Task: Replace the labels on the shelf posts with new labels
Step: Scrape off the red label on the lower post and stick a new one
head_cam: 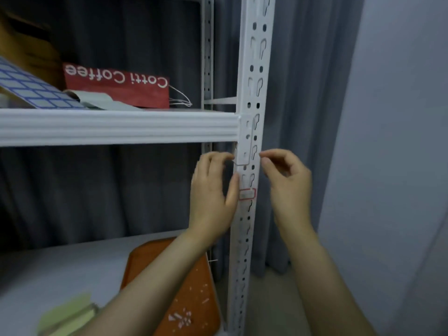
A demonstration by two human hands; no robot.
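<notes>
Head view shows the left hand (213,190) and right hand (287,180) on either side of the white shelf post (257,57), fingers curled, just below the shelf beam (116,126). I note a red-bordered label (247,194) on the post between them, its print too blurred to read. I cannot tell whether either hand pinches anything, as the pale patch (243,151) at the fingertips is indistinct.

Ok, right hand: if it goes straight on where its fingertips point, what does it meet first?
The white shelf post, just under the shelf beam, above the red-edged label. Depth unclear from one view.
</notes>
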